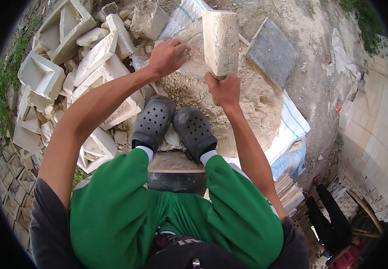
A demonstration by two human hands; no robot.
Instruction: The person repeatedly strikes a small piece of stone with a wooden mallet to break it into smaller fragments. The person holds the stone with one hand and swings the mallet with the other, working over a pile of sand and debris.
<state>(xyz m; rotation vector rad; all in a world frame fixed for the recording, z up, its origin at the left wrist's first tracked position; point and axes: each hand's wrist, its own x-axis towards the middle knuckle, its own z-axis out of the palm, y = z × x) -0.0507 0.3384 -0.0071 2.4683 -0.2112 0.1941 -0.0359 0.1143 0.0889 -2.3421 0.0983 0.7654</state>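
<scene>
My right hand (pixel 224 89) is wrapped round the short handle of a mallet with a large, pale, dusty block head (pixel 221 42). The head stands upright above the crumbled pale material. To the left my left hand (pixel 169 57) is closed, with its fingers curled downward beside the heap. What its fingers hold, if anything, is hidden. Below both hands, crushed pale powder and crumbs (pixel 252 121) lie spread on a white woven sheet (pixel 288 119) with green stripes. My grey clogs (pixel 153 119) rest at the near left edge of the powder.
Broken pale plaster-like moulds and slabs (pixel 106 62) are piled at the left. A dark square slab (pixel 273 53) lies right of the mallet. At the right are stacked pale pieces (pixel 288 193) and a person in dark trousers (pixel 328 210). A dark container (pixel 176 181) sits between my legs.
</scene>
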